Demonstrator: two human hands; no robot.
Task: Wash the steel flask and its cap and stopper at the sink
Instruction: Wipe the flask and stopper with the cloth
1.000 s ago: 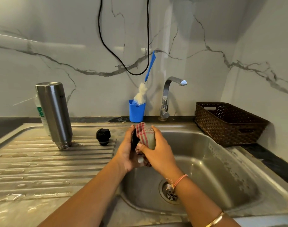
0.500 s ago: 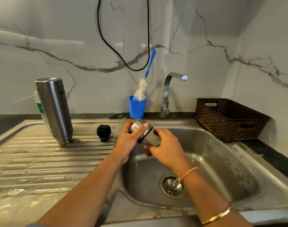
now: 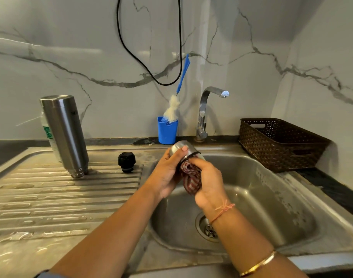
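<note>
Over the sink's left rim my left hand [image 3: 167,173] grips the steel cap [image 3: 181,150], its closed end pointing away from me. My right hand [image 3: 208,185] holds a red striped cloth [image 3: 191,177] bunched against the cap's open end. The steel flask [image 3: 65,133] stands upside down and leaning on the ribbed drainboard [image 3: 51,193] at the left. The black stopper [image 3: 126,161] sits on the drainboard between the flask and my hands.
The sink basin [image 3: 261,207] with its drain lies below my hands. A tap [image 3: 205,113] stands behind, with no water running. A blue cup [image 3: 167,130] holds a bottle brush [image 3: 177,97]. A brown basket [image 3: 280,143] sits at the right. A black cable hangs on the wall.
The cloth went from draped over the cap, to out of sight behind my right hand, to bunched at the cap's open end. My hands stayed over the sink's left rim.
</note>
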